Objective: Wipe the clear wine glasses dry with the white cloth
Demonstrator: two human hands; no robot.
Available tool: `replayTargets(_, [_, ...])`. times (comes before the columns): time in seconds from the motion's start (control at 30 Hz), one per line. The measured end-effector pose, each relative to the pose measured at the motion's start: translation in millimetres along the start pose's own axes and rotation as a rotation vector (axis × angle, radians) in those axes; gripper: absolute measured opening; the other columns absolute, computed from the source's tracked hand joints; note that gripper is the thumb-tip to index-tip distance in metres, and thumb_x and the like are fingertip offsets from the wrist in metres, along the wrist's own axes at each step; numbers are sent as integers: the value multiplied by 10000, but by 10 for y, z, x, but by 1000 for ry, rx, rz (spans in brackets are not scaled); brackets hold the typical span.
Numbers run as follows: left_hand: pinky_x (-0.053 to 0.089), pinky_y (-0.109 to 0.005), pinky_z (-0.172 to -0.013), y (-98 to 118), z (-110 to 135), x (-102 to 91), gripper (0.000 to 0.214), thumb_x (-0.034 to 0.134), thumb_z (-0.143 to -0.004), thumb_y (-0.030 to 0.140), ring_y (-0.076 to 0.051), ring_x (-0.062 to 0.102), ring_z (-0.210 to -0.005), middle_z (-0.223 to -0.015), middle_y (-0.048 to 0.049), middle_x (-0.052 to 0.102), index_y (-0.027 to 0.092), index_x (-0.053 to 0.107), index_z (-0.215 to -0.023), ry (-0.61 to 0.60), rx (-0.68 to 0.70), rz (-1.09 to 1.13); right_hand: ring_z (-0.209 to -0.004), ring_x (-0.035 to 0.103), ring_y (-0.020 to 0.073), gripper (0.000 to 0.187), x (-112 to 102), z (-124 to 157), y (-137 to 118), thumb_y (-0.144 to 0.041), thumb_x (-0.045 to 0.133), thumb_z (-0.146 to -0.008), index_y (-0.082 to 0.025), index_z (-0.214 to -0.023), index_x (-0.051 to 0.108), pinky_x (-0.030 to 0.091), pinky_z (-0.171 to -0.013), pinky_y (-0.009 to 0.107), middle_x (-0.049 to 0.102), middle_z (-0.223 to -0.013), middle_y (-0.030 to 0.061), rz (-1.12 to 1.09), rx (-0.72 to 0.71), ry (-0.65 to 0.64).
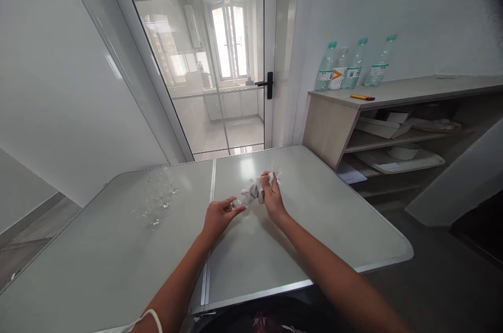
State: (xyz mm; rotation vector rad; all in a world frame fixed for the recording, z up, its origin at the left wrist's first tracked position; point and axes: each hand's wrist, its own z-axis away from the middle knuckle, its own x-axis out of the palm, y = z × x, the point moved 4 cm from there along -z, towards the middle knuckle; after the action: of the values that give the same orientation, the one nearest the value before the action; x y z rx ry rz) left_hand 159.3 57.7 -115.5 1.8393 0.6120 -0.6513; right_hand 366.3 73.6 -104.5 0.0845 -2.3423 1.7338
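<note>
My left hand [220, 213] is closed on the end of a clear glass [238, 203], held tilted above the table. My right hand [273, 198] grips a crumpled white cloth [255, 191], which is bunched against the other end of the glass and hides part of it. Just beyond my right hand stands another clear glass [278, 169], partly covered by the fingers. To the left, several clear stemmed glasses [155, 223] stand in a group on the table; their outlines are faint.
The pale table [129, 265] has a metal seam down its middle. Behind it is a glazed door [236, 129] with a black handle [269, 85]. At right, a wooden shelf unit [326, 118] bears several plastic bottles [352, 72] and a yellow-orange cutter [362, 97]. Trays [430, 159] lie inside.
</note>
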Motion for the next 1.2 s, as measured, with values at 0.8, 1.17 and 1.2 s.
replayTargets(0.8, [399,-232,-622,40,61,-14,586,677,-828,665,-125,566,-560,-634,6,679,184,779,-1146,134,27,-63,-1014,647,225,539,98,101,-192,-295,666,-870,-274,-1375,479,509,-843,329,685,-1174,74,11,-74,-636])
replayTargets(1.17, [324,-222,-565,165,87,23,515,691,-844,617,-90,417,-525,-585,34,554,167,787,-1074,-23,172,21,-829,606,180,362,-29,-96,115,-498,725,-841,-244,-1098,704,497,-729,281,684,-954,29,-100,22,-92])
replayTargets(1.2, [300,-222,-551,190,84,40,499,687,-849,611,-87,388,-523,-562,43,513,158,795,-1027,-81,169,64,-803,602,179,357,-27,-81,116,-519,734,-831,-244,-1055,706,495,-713,281,674,-917,24,-142,52,-107])
